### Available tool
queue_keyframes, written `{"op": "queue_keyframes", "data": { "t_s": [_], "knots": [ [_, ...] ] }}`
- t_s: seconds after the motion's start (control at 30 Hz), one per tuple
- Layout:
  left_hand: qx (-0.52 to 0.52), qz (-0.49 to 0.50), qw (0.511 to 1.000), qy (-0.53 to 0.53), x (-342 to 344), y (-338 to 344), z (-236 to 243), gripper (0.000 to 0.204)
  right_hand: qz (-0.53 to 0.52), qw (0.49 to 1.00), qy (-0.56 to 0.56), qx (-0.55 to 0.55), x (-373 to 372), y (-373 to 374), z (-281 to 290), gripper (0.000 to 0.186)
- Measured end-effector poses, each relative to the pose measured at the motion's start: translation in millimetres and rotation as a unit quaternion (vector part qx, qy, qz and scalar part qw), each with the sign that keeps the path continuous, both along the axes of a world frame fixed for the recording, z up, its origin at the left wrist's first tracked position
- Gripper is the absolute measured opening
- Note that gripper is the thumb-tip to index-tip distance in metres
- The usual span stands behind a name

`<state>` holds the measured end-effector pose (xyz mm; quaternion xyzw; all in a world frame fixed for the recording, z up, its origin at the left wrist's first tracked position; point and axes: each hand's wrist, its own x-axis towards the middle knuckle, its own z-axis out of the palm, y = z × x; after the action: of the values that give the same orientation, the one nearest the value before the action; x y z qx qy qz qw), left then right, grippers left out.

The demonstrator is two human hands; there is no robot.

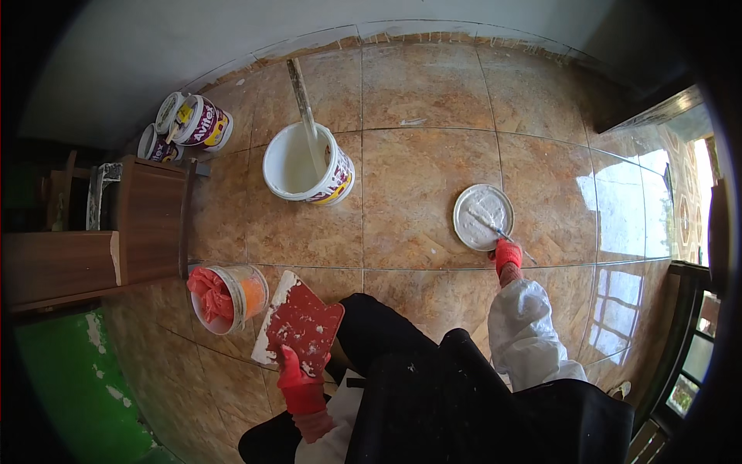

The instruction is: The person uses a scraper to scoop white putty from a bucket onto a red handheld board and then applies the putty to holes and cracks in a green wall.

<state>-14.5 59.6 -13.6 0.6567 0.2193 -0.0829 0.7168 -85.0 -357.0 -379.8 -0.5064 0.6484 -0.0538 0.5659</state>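
Left hand (pixel 297 379) grips a red trowel board (pixel 303 321); right hand (pixel 507 254) grips a scraper (pixel 495 228) over the round lid (pixel 483 216) on the floor.

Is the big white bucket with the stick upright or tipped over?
Upright: the bucket stands on the tiled floor with its round mouth facing up, and the stick leans inside it.

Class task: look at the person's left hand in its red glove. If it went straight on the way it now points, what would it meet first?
The left hand points up-picture, gripping the red trowel. Past the trowel's far edge lies bare floor, then probably the white bucket, though depth is unclear.
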Motion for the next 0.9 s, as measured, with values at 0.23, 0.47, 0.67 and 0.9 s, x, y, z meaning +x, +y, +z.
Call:
{"op": "queue_keyframes", "data": {
  "t_s": [0.23, 0.47, 0.67, 0.9],
  "knots": [
    [-0.039, -0.077, 0.996, 0.023, 8, -18, 9, 0.049, 0.017, 0.999, -0.028, -0.038, -3, 8, 10, 0.030],
    [-0.082, -0.046, 0.995, 0.040, 9, -19, 9, 0.047, -0.001, 0.997, -0.060, -0.039, -1, 20, 27, 0.023],
    [-0.099, -0.049, 0.994, 0.022, 2, -21, 12, 0.051, -0.058, 0.988, -0.112, -0.089, -1, 26, 29, 0.022],
    [-0.047, -0.034, 0.998, 0.013, -12, -25, 18, 0.051, -0.061, 0.980, -0.191, 0.002, -6, 30, 47, 0.015]
  ]
}}
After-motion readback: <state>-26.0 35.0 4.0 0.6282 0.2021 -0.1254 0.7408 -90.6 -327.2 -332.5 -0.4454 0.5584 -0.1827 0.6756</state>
